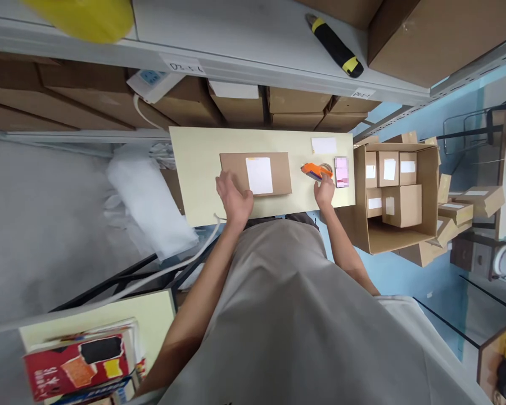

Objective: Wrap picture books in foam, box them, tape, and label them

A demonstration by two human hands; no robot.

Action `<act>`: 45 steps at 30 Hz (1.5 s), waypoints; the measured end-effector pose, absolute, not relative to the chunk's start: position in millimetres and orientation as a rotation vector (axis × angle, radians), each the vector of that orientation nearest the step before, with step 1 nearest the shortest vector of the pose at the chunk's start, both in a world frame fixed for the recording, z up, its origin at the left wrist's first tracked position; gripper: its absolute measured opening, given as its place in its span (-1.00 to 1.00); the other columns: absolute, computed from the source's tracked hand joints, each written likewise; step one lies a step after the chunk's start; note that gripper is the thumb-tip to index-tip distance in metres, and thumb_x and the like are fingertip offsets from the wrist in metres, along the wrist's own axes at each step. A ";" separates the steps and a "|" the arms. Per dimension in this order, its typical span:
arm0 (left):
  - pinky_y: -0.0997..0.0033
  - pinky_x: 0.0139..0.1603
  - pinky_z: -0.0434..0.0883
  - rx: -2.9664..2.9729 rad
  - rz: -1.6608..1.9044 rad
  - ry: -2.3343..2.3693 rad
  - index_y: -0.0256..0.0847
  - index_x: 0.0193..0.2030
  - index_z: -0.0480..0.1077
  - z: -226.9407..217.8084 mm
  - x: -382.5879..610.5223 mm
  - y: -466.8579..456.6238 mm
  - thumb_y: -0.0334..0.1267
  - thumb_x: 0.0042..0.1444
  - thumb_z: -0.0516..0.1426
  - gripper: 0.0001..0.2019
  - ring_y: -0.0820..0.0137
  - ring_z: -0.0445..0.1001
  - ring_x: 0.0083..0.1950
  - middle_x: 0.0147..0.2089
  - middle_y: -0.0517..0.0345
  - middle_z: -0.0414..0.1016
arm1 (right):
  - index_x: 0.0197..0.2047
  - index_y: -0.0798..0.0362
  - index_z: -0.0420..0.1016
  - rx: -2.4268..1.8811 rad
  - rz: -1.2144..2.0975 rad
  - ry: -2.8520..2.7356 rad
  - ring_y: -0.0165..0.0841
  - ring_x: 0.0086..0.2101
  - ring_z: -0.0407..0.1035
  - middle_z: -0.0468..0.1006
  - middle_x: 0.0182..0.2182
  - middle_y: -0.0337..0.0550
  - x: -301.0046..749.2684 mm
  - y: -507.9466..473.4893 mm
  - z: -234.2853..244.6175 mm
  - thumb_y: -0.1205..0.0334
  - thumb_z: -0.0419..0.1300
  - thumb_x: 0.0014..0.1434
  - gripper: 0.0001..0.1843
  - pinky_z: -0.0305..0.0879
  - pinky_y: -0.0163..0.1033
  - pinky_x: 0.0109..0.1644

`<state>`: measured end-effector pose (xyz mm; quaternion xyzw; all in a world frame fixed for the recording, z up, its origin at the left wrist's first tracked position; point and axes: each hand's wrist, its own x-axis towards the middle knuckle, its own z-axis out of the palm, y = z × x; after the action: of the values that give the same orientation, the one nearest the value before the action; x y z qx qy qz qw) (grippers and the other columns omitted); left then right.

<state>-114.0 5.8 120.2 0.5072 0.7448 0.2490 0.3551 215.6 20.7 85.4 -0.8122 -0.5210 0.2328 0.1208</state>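
Observation:
On the pale yellow table [202, 169] lies a flat brown cardboard box [280, 171] with a white label [260, 175] on top. My left hand [235, 201] rests at the box's near left corner, thumb and fingers apart. To the right of the box, my right hand [324, 191] has its fingers closed at the handle of an orange tape dispenser [314, 168]; the roll of tape shows at its right end. Beyond it are a white slip of paper [324, 145] and a phone [341, 171] with a lit pinkish screen.
A large open carton [360, 225] holding several small labelled boxes stands at the table's right. Grey shelving [236, 50] with cartons runs along the far side, a black-and-yellow cutter [335, 46] on it. White wrapping [147, 197] and a pale cable [185, 261] are at left.

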 end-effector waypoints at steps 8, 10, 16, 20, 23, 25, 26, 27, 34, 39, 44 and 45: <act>-0.21 0.76 0.19 1.437 0.694 1.609 -0.18 0.39 0.52 144.0 -6.3 35.7 -0.35 0.20 0.22 -0.41 -0.08 0.36 0.63 0.49 -0.17 0.54 | 0.01 0.16 0.70 -2.453 0.944 -1.598 0.01 0.01 0.66 0.76 -0.19 0.13 248.9 61.9 64.6 0.54 0.21 0.35 -0.71 0.36 0.13 0.45; -0.21 0.72 0.27 1.367 0.680 1.550 -0.15 0.31 0.57 139.8 18.9 38.1 -0.34 0.18 0.26 -0.47 -0.09 0.45 0.56 0.42 -0.17 0.61 | 0.03 0.16 0.70 -2.429 0.964 -1.645 0.01 0.01 0.67 0.77 -0.18 0.15 251.7 63.8 67.1 0.55 0.21 0.37 -0.70 0.35 0.11 0.46; -0.18 0.48 0.51 0.858 0.641 1.448 -0.12 -0.06 0.58 128.0 71.1 49.1 -0.13 0.08 0.43 -0.70 -0.05 0.69 0.28 0.09 -0.16 0.74 | 0.22 0.04 0.64 -2.200 1.085 -1.639 0.06 0.05 0.69 0.80 0.00 0.14 268.0 60.5 105.5 0.16 0.19 0.53 -0.68 0.55 0.13 0.27; -0.04 0.29 0.62 0.708 0.879 1.373 -0.12 -0.16 0.55 146.2 83.2 65.6 0.08 0.00 0.54 -0.55 0.11 0.71 0.01 -0.11 -0.04 0.71 | 0.26 0.02 0.63 -1.779 1.146 -1.590 0.05 0.15 0.67 0.78 0.15 0.15 264.7 73.0 151.3 -0.10 0.17 0.53 -0.53 0.59 0.08 0.27; 0.05 0.18 0.63 0.703 1.072 1.342 -0.13 -0.13 0.56 175.5 78.1 87.0 0.23 0.03 0.53 -0.47 0.19 0.66 -0.08 -0.14 0.01 0.67 | 0.32 0.02 0.61 -1.551 1.134 -1.587 0.01 0.16 0.67 0.77 0.17 0.12 246.7 102.1 188.9 -0.20 0.14 0.56 -0.45 0.59 0.08 0.31; 0.07 0.19 0.62 0.733 1.211 1.314 -0.13 -0.05 0.57 199.2 67.0 107.5 0.28 0.12 0.49 -0.45 0.20 0.66 -0.06 -0.09 0.00 0.68 | 0.35 0.00 0.58 -1.405 1.098 -1.638 0.00 0.20 0.65 0.75 0.21 0.10 229.0 131.9 213.2 -0.25 0.12 0.59 -0.42 0.58 0.08 0.36; 0.06 0.22 0.62 0.762 1.288 1.318 -0.13 -0.02 0.58 211.4 59.5 119.0 0.28 0.17 0.47 -0.46 0.18 0.67 -0.01 -0.06 -0.01 0.69 | 0.38 -0.02 0.56 -1.331 1.074 -1.676 0.00 0.24 0.62 0.73 0.24 0.09 219.0 149.8 224.4 -0.28 0.10 0.60 -0.40 0.56 0.09 0.40; 0.05 0.26 0.62 0.795 1.359 1.341 -0.12 0.01 0.58 223.2 51.1 130.4 0.26 0.20 0.45 -0.48 0.16 0.67 0.05 -0.02 -0.02 0.69 | 0.40 -0.04 0.55 -1.259 1.040 -1.724 0.01 0.28 0.60 0.71 0.27 0.07 208.4 169.4 234.3 -0.31 0.08 0.61 -0.38 0.53 0.11 0.43; -0.09 0.39 0.59 0.814 1.431 1.561 -0.08 0.19 0.61 264.2 23.2 160.1 -0.05 0.33 0.31 -0.65 0.04 0.62 0.35 0.28 -0.04 0.68 | 0.41 0.11 0.51 -1.030 0.643 -2.120 -0.06 0.41 0.47 0.66 0.27 0.17 117.3 315.2 260.2 0.01 -0.03 0.74 -0.52 0.21 0.19 0.67; -0.09 0.41 0.56 0.728 1.253 1.496 -0.09 0.13 0.63 242.9 56.1 138.2 -0.09 0.26 0.31 -0.66 0.06 0.65 0.34 0.23 -0.09 0.73 | 0.49 0.45 0.38 -1.176 0.525 -2.310 0.01 0.48 0.38 0.58 0.34 0.34 73.7 344.9 270.2 0.49 -0.14 0.66 -0.49 0.10 0.31 0.69; -0.04 0.45 0.53 0.712 1.108 1.467 -0.12 0.12 0.63 198.9 64.1 116.4 -0.07 0.21 0.33 -0.63 0.07 0.66 0.34 0.19 -0.08 0.75 | 0.61 0.07 0.34 -1.109 0.441 -2.179 -0.07 0.51 0.33 0.45 0.48 0.10 131.9 263.8 252.2 0.10 -0.18 0.76 -0.43 0.14 0.20 0.70; -0.05 0.45 0.54 0.689 1.082 1.485 -0.13 0.13 0.63 187.2 62.2 112.9 -0.07 0.20 0.34 -0.61 0.06 0.66 0.34 0.19 -0.09 0.76 | 0.55 0.01 0.43 -1.151 0.505 -2.121 -0.07 0.47 0.39 0.54 0.40 0.07 154.5 241.0 238.0 0.02 -0.21 0.76 -0.41 0.22 0.20 0.67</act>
<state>62.2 112.9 187.2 0.2918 0.6290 0.4582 0.5561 154.5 241.0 238.0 -0.4405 -0.8115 0.1933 0.3317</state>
